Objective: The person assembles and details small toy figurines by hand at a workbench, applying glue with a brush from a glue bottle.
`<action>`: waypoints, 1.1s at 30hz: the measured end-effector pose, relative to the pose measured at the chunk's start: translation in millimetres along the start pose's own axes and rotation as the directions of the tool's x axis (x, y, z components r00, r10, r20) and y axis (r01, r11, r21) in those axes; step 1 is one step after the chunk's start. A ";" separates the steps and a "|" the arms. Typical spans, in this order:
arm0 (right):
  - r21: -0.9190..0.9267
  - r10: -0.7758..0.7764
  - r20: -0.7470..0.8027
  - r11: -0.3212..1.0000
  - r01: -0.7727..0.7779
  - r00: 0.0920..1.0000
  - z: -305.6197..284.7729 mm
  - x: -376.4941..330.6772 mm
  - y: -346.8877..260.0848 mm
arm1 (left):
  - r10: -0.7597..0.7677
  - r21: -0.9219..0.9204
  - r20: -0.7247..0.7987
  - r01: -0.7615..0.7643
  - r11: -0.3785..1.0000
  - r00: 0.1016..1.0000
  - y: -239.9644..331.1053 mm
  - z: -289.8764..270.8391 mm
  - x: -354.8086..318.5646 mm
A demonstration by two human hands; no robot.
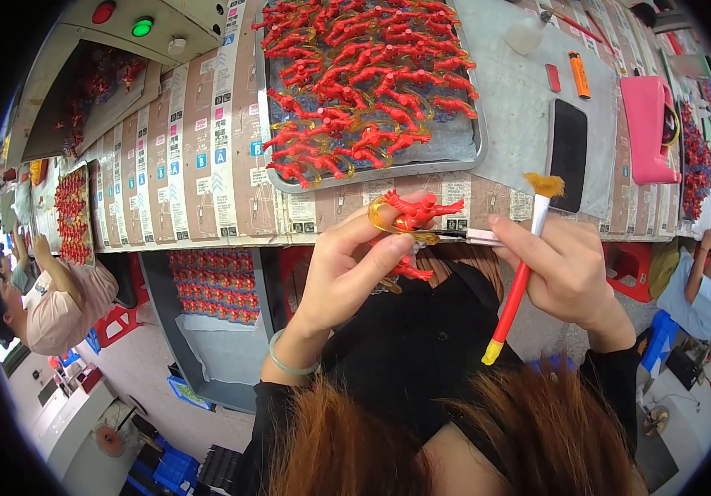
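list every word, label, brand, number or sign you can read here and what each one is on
Table covering: larger characters in blue squares legible, not copied here; chevron arrows; small print too blurred.
Orange stick-shaped item: any print too small to read.
Brush and black phone: no text visible.

Showing red and clear yellow on the figure (421, 212). Running red, white and yellow along the brush (511, 306), turning golden at the bristles (545, 184). Showing pale green on the bracelet (285, 364) at near left, black on the phone (569, 155), pink on the dispenser (641, 132) at right, brown-and-white stripes along the table (181, 165), red and green on the far-left lamps (143, 28).
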State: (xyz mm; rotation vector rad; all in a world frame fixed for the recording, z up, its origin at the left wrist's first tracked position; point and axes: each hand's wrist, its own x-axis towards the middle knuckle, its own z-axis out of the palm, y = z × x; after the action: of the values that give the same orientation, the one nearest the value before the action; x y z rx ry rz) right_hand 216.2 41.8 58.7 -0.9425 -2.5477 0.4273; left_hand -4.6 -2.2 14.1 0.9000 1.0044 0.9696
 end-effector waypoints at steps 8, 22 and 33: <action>0.111 0.033 0.013 0.993 -0.034 0.999 3.2 1.5 3.3 | -0.006 -0.159 0.007 0.007 0.987 1.000 -1.1 0.0 1.9; 0.027 0.010 -0.004 1.000 -0.010 1.000 6.3 -0.2 4.7 | 0.063 -0.147 -0.007 -0.063 0.987 0.998 -3.8 -0.4 3.0; 0.404 0.744 -0.074 0.631 -0.662 0.664 40.9 2.0 69.8 | -0.102 -0.469 -0.123 0.033 0.882 0.987 -17.5 -4.6 5.7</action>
State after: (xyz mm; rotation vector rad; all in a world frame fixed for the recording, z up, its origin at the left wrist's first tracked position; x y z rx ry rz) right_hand 234.7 88.0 -5.1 -1.7212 -1.6955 0.8887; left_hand -3.7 -1.5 -4.9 0.3924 0.8613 1.1653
